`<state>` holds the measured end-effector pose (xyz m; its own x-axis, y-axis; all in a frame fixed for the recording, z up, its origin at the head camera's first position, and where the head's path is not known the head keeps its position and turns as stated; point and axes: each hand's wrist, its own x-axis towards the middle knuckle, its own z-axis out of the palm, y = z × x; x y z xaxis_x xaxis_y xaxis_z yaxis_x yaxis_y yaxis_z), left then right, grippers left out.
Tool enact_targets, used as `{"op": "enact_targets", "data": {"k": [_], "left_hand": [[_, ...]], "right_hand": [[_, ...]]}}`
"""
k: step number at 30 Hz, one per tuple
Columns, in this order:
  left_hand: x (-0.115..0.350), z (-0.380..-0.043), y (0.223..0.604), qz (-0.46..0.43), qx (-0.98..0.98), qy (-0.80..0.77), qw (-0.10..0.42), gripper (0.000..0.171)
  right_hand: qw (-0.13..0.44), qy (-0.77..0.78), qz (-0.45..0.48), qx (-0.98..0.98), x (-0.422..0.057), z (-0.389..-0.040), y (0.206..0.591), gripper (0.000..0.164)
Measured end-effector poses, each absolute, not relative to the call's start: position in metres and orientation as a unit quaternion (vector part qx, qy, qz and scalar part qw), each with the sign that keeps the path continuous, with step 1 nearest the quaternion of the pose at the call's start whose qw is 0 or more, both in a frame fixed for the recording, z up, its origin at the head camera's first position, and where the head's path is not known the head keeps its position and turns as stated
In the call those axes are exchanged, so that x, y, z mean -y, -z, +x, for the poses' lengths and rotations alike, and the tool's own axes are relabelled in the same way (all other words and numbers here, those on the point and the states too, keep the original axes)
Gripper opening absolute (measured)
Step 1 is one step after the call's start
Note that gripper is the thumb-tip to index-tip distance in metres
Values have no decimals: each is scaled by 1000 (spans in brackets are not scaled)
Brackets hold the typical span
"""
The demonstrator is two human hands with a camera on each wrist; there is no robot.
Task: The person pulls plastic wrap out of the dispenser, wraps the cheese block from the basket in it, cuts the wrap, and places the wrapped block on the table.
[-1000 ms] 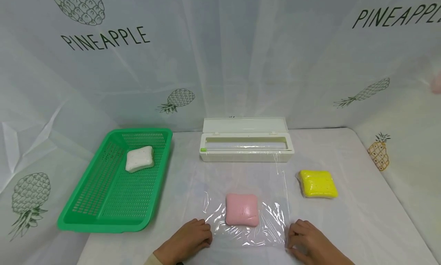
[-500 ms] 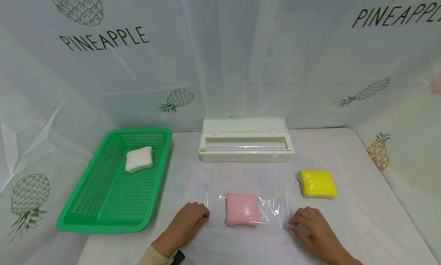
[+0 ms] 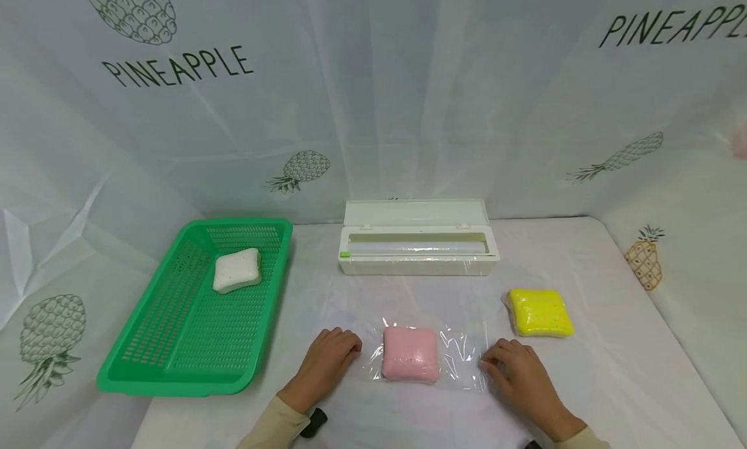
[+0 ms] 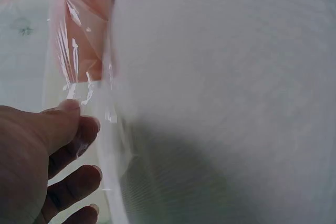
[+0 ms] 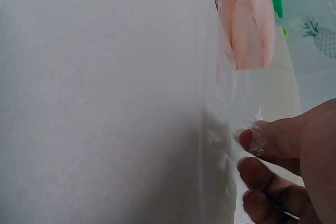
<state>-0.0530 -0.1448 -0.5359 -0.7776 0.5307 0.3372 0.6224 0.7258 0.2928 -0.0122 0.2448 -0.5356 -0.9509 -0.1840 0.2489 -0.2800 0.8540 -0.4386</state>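
Left hand (image 3: 329, 357) and right hand (image 3: 516, 373) sit farther forward than before, near edge of clear plastic film (image 3: 461, 350) drawn up. I see both pinching film ends; between, on white tablecloth (image 3: 624, 358), pink block (image 3: 410, 353) looks enfolded, side ends left unfolded.

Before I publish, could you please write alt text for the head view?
Left hand and right hand pinch clear film at either side of a pink block on a white-covered table. Behind stands an open cling-film dispenser; a yellow block lies right, a white block in a green basket left.
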Motion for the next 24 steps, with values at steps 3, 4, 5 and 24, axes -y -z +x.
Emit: {"op": "enact_targets", "data": {"k": [3,4,5,24], "left_hand": [[144,-53,539,-308,926,195,95,18],[144,-53,539,-305,928,194,91,19],[144,-53,539,-302,930,192,89,20],[91,-36,538,-407,900,49,148,65]], "right_hand": [[57,-251,102,961,-244,-14,535,26],[46,-253,93,962,-245,-15,534,24],[40,-253,86,963,-245,-15,533,23],[171,-208,327,906,-176,-9,538,75]]}}
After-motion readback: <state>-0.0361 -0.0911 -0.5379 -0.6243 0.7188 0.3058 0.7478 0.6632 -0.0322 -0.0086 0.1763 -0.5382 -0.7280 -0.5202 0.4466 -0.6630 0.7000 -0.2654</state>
